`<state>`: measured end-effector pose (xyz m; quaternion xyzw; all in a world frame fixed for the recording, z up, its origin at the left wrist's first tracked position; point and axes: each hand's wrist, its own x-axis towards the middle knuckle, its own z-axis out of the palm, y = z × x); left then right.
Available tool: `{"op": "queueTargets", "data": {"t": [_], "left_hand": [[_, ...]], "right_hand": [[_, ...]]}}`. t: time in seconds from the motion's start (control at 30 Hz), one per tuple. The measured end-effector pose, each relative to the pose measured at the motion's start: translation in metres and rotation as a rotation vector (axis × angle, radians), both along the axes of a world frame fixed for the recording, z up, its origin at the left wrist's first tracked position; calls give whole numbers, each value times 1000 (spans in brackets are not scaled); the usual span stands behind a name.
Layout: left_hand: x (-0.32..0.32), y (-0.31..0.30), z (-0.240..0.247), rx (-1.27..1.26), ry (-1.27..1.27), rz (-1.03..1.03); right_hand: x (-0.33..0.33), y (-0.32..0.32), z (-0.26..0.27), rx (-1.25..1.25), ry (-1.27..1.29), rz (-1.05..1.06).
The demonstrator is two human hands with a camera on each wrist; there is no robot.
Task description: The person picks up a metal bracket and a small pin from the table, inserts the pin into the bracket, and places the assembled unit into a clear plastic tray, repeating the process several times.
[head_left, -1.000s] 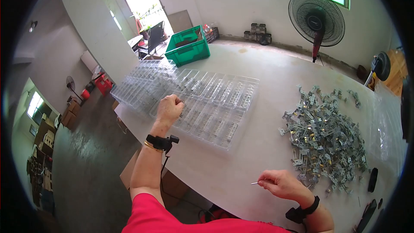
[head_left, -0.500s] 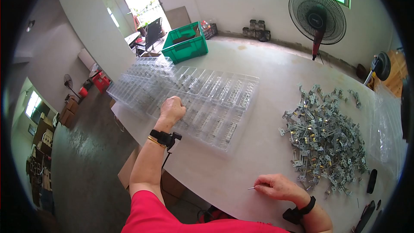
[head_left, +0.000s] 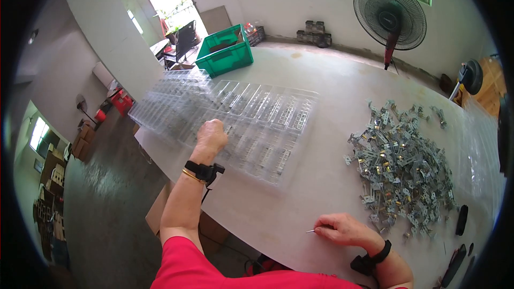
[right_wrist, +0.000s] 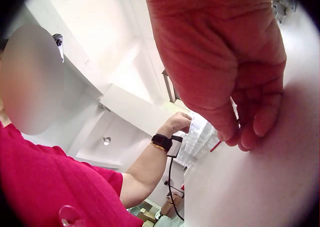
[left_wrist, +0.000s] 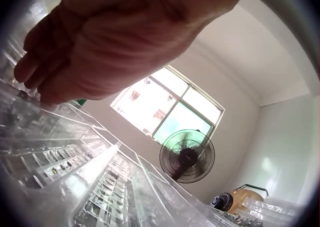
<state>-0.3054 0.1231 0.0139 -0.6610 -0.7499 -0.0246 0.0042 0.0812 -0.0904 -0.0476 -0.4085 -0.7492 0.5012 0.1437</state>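
The left hand [head_left: 212, 136] is over the clear compartment tray [head_left: 257, 152], fingers bent down at its near left part. In the left wrist view the left hand [left_wrist: 110, 47] has its fingertips close together at the tray's clear walls; whether they pinch a small part cannot be told. Rows of small metal parts lie in the tray's compartments. At the table's front edge the right hand [head_left: 342, 229] pinches a thin metal rod [head_left: 310, 231], its tip sticking out to the left. The right wrist view shows the right hand's curled fingers [right_wrist: 265, 114] low over the table.
A heap of metal brackets [head_left: 401, 166] lies right of the tray. More clear trays [head_left: 171, 99] stand at the left, with a green crate [head_left: 225, 56] behind. Plastic bags [head_left: 479, 155] and dark tools [head_left: 455, 265] are at the right edge. A fan [head_left: 390, 16] stands beyond.
The left hand has turned slightly over the tray, and the small part seen at its fingertips a second ago is no longer plain to see. The right hand has shifted slightly left, still holding the rod.
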Motion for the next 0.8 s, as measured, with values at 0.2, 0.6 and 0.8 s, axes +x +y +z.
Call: {"op": "queueTargets", "data": {"t": [0.2, 0.6, 0.8], "left_hand": [[19, -18, 12, 115, 127, -79], [199, -101, 50, 28, -674, -761], [273, -120, 28, -87, -748, -1009]], "right_hand": [[2, -6, -4, 47, 66, 10], [46, -5, 72, 107, 291, -280], [89, -16, 118, 263, 632, -791]]}}
